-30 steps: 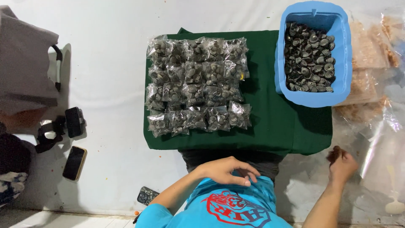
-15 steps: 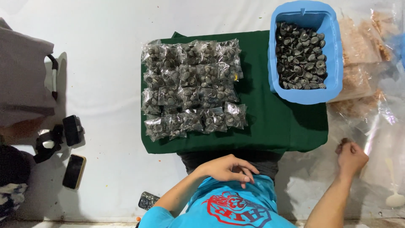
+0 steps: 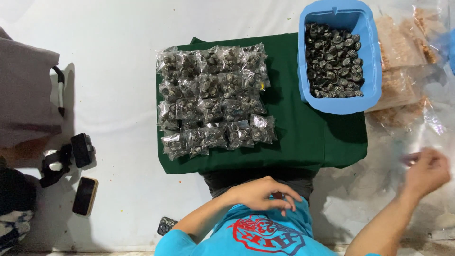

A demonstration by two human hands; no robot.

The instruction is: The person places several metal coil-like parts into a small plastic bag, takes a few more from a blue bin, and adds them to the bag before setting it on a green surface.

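My left hand [image 3: 263,194] rests on my dark lap just below the green cloth [image 3: 308,137], fingers loosely bent with nothing in them. My right hand [image 3: 426,170] is blurred, out to the right over crumpled clear plastic bags [image 3: 417,128]. Whether it grips a bag cannot be made out. On the cloth lie several small clear packets of dark spiral-patterned pieces [image 3: 213,99], laid in rows. A blue plastic tub [image 3: 374,71] holding loose pieces of the same kind stands at the cloth's right end.
Clear bags of brownish contents [image 3: 398,47] lie right of the tub. At left are a grey bag [image 3: 26,95], a black device [image 3: 83,149] and a phone [image 3: 85,195] on the white sheet. Another small black object [image 3: 167,225] lies by my left elbow.
My right hand has risen and swung out to the right, from beside my lap to over the clear plastic bags. My left hand has stayed on my lap.
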